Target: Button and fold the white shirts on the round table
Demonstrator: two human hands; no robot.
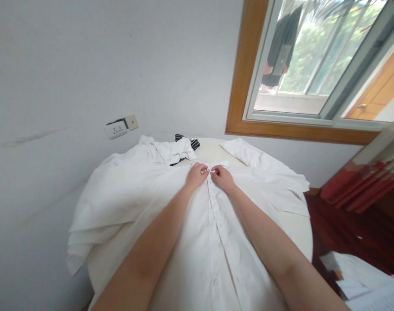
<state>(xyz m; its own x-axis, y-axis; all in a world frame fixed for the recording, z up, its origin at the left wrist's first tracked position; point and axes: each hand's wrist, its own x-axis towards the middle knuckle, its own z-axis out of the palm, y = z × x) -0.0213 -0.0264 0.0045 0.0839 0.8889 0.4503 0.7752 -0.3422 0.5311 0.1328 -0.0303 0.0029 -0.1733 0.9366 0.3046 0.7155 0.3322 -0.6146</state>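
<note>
A white button-up shirt (190,250) lies spread over a round cream table (213,149), its collar end away from me and its front placket running toward me. At the top of the placket, my left hand (197,173) pinches the shirt's edge near the collar. Just beside it, my right hand (222,177) pinches the other front edge, the two sets of fingertips almost meeting. Several buttons show lower on the front, where the two edges lie slightly apart. Whether a button is between my fingertips is too small to tell.
More white garments (119,181) are heaped on the table's left, with a black-and-white striped cloth (194,144) behind. A wall socket (115,129) sits above. At right are a wood-framed window (236,125), a red-and-cream curtain (349,185) and white papers or cloth (362,276) low down.
</note>
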